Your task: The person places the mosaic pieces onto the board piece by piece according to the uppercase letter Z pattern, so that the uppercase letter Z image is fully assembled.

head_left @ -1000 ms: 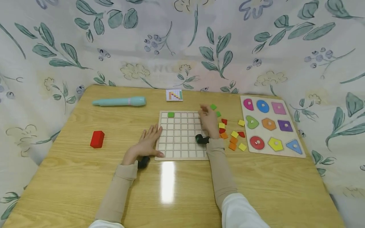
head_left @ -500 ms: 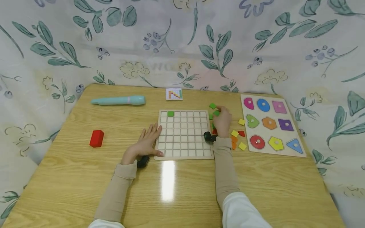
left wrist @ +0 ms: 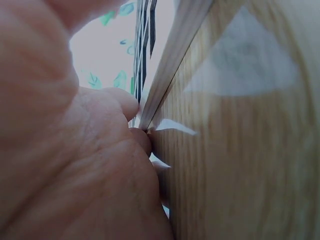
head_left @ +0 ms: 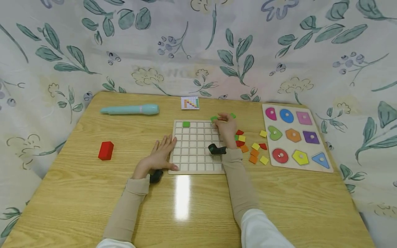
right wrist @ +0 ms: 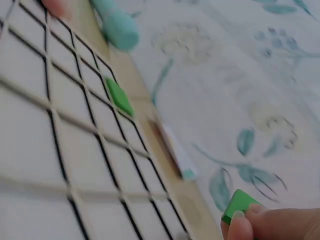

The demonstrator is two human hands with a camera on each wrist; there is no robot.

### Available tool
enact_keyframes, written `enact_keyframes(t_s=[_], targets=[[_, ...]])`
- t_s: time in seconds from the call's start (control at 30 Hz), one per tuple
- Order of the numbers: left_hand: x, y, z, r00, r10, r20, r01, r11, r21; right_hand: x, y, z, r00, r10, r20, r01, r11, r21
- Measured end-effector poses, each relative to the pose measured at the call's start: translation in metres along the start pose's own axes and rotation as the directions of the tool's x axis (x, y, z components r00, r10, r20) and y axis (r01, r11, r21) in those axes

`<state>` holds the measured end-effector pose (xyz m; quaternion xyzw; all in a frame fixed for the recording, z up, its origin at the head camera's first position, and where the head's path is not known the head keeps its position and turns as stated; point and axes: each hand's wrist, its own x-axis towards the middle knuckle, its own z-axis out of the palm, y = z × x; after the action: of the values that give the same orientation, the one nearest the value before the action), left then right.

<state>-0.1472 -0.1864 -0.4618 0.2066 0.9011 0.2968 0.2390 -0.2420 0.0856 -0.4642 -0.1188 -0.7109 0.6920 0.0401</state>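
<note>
A white grid board (head_left: pixel 195 148) lies on the table, with one green tile (head_left: pixel 186 124) in its back row. My left hand (head_left: pixel 159 154) rests spread along the board's left edge, fingers straight; the left wrist view shows its palm beside the wooden rim (left wrist: pixel 172 65). Over the board's back right corner, my right hand (head_left: pixel 227 131) pinches a green square tile (right wrist: pixel 240 204) between thumb and finger. Right of the board lie loose yellow tiles (head_left: pixel 263 133), orange tiles (head_left: pixel 253 159), red pieces (head_left: pixel 262 146) and more green tiles (head_left: pixel 233 115), some partly covered by the hand.
A shape puzzle board (head_left: pixel 286 161) lies at the right. Behind the grid is a small pattern card (head_left: pixel 190 103). A light blue pen-shaped object (head_left: pixel 130 110) lies at the back left, and a red block (head_left: pixel 106 151) stands further forward. A floral cloth hangs behind the table.
My right hand went right to the loose tiles, picked up a green tile and came back left with it over the board's corner. The left hand has stayed at the board's edge.
</note>
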Motion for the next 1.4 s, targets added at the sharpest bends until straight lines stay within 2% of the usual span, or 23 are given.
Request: enact_keyframes(t_s=[0.07, 0.17, 0.33, 0.53, 0.67, 0.73, 0.8, 0.87, 0.93, 1.0, 1.03, 1.07, 1.17, 1.23, 1.27, 1.4], targets=[[-0.001, 0.0, 0.0, 1.0, -0.004, 0.0, 0.004, 1.0, 0.002, -0.003, 0.002, 0.015, 1.0, -0.005, 0.024, 0.005, 1.0, -0.007], [-0.001, -0.001, 0.0, 1.0, -0.003, -0.003, 0.003, 1.0, 0.0, -0.004, 0.003, 0.034, 0.998, -0.052, 0.048, 0.056, 0.995, -0.089], [0.0, 0.0, 0.0, 1.0, -0.009, -0.008, 0.009, 1.0, -0.002, -0.004, 0.003, 0.058, 0.987, -0.123, 0.103, 0.148, 0.949, -0.277], [0.0, 0.001, -0.002, 1.0, -0.014, -0.005, 0.014, 1.0, 0.012, -0.002, 0.01, 0.069, 0.976, -0.166, 0.145, 0.208, 0.906, -0.368], [0.0, 0.0, -0.003, 1.0, -0.013, -0.012, 0.013, 1.0, 0.018, 0.001, 0.014, 0.069, 0.959, -0.202, 0.197, 0.264, 0.889, -0.374], [0.0, 0.0, -0.003, 1.0, -0.012, -0.01, 0.012, 1.0, 0.015, 0.003, 0.015, 0.066, 0.95, -0.197, 0.244, 0.276, 0.894, -0.353], [-0.001, 0.0, -0.003, 1.0, -0.004, -0.01, 0.004, 1.0, 0.008, 0.005, 0.016, 0.06, 0.942, -0.171, 0.288, 0.26, 0.916, -0.306], [-0.001, 0.0, -0.001, 1.0, 0.002, -0.009, -0.001, 1.0, 0.004, 0.009, 0.016, 0.05, 0.946, -0.147, 0.289, 0.226, 0.939, -0.261], [0.0, -0.001, 0.001, 1.0, 0.007, -0.007, -0.007, 1.0, 0.002, 0.014, 0.017, 0.038, 0.965, -0.144, 0.22, 0.193, 0.956, -0.219], [0.0, -0.002, 0.003, 1.0, 0.008, -0.007, -0.008, 1.0, 0.002, 0.02, 0.018, 0.024, 0.987, -0.145, 0.075, 0.158, 0.965, -0.209], [0.001, -0.003, 0.004, 1.0, 0.006, -0.006, -0.006, 1.0, 0.005, 0.024, 0.019, 0.017, 0.988, -0.155, -0.015, 0.148, 0.967, -0.209], [0.001, -0.004, 0.004, 1.0, 0.001, -0.004, 0.0, 1.0, 0.008, 0.027, 0.019, 0.01, 0.981, -0.159, -0.108, 0.134, 0.967, -0.215], [0.0, -0.005, 0.004, 1.0, -0.005, -0.009, 0.005, 1.0, 0.009, 0.036, 0.02, -0.009, 0.935, -0.146, -0.324, 0.061, 0.964, -0.258], [0.0, -0.004, 0.004, 1.0, -0.007, -0.011, 0.007, 1.0, 0.006, 0.04, 0.021, -0.017, 0.914, -0.143, -0.38, 0.023, 0.953, -0.303], [-0.001, -0.003, 0.003, 1.0, -0.009, -0.011, 0.009, 1.0, 0.008, 0.041, 0.021, -0.021, 0.913, -0.134, -0.384, 0.0, 0.944, -0.329], [-0.001, -0.001, 0.002, 1.0, -0.004, -0.014, 0.004, 1.0, -0.002, 0.043, 0.023, -0.027, 0.937, -0.137, -0.322, -0.007, 0.913, -0.409]])
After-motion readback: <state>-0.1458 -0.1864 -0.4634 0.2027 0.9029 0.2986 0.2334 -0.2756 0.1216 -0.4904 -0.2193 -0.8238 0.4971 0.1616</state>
